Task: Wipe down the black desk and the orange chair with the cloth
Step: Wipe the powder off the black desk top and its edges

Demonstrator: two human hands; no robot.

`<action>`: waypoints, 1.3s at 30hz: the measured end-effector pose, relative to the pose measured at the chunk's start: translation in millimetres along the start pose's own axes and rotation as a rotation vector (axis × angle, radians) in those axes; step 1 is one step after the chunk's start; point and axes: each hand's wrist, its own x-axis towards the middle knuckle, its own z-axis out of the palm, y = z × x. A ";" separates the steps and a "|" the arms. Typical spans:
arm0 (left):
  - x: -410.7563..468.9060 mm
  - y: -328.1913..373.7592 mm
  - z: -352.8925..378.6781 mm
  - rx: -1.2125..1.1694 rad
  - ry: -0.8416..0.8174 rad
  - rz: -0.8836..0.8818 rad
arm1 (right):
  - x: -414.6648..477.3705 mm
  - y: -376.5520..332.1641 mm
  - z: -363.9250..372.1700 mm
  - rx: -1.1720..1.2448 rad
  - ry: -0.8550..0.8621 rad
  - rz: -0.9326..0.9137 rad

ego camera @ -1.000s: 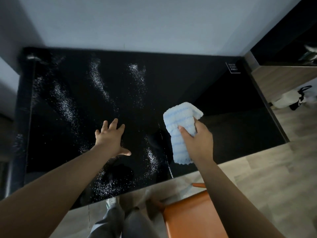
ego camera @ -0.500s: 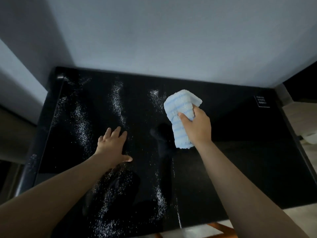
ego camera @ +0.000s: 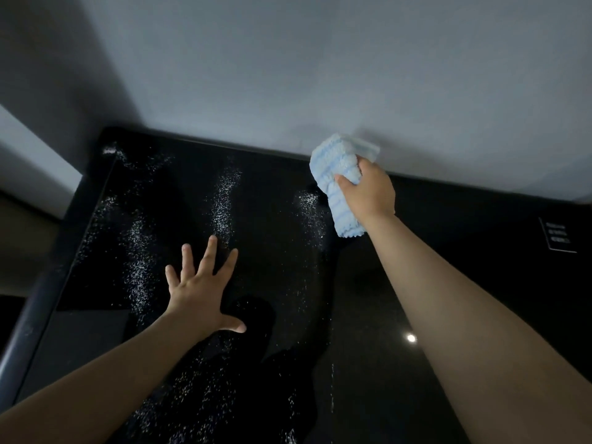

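Note:
The glossy black desk (ego camera: 480, 283) fills the lower view, with streaks of white specks (ego camera: 224, 200) across its left half. My right hand (ego camera: 368, 190) grips a folded light-blue striped cloth (ego camera: 336, 174) at the desk's far edge, close to the wall. My left hand (ego camera: 201, 290) lies flat on the desk top with its fingers spread, among the white streaks. The orange chair is out of view.
A pale grey wall (ego camera: 320, 75) rises directly behind the desk. A small white-printed label (ego camera: 557, 235) sits on the desk at the far right. The desk's rounded left edge (ego camera: 38, 299) drops off toward a dark floor.
My right hand has carried the cloth away from me, from the desk's middle to its far edge by the wall. The view has tilted up, so the orange chair has left the frame.

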 end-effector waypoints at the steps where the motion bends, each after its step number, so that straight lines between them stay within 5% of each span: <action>1: 1.2 0.0 1.0 -0.009 -0.003 -0.003 | 9.5 -0.2 5.2 -0.011 -0.008 -0.001; 15: 7.2 -1.7 5.4 -0.066 -0.021 -0.013 | 43.4 5.7 46.5 -0.199 -0.165 0.049; 39: 0.0 3.1 -4.7 -0.027 -0.011 0.002 | -72.9 23.7 40.2 -0.159 -0.117 0.034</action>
